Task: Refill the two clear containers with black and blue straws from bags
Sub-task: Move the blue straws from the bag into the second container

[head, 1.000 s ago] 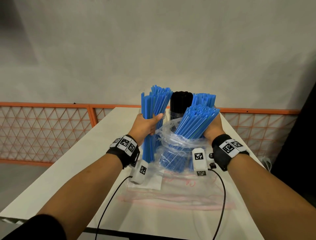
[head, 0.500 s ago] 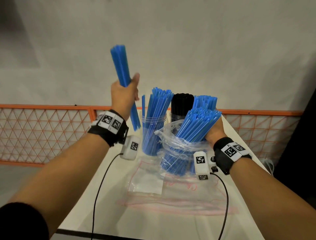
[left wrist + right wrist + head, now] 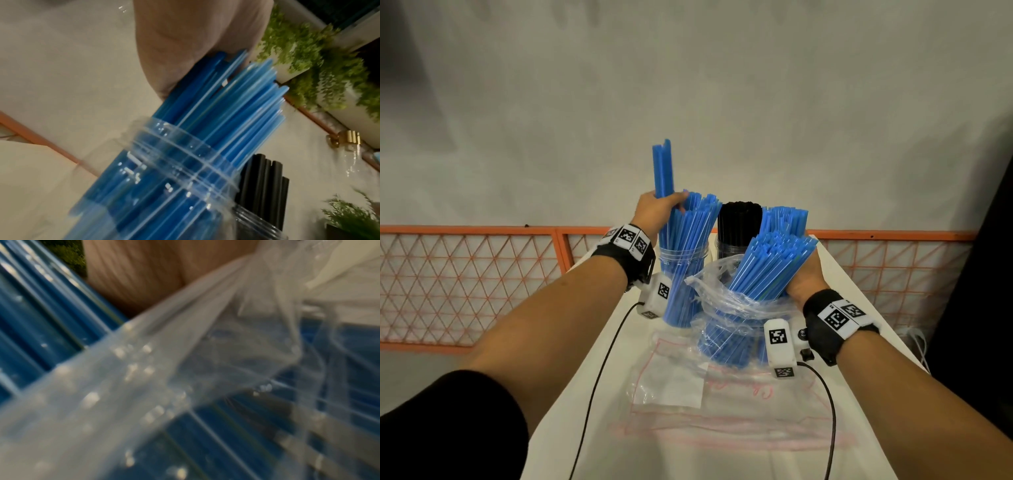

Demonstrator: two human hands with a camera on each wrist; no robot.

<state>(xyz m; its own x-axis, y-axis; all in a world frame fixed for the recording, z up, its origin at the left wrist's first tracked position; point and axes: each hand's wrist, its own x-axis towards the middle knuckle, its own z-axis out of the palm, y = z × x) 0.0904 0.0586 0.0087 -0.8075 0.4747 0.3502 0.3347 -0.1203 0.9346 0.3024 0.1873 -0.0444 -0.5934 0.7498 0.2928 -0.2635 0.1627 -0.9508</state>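
On white table point(image 3: 571, 428) by grey wall point(image 3: 722, 85), left grip point(image 3: 657, 212) clamping blue straws point(image 3: 662, 168), right grip point(image 3: 804, 277) clutching bag point(image 3: 726, 301).

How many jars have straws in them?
2 seen: the blue-straw jar under the left hand, the black-straw jar behind it. The bag may hide more.
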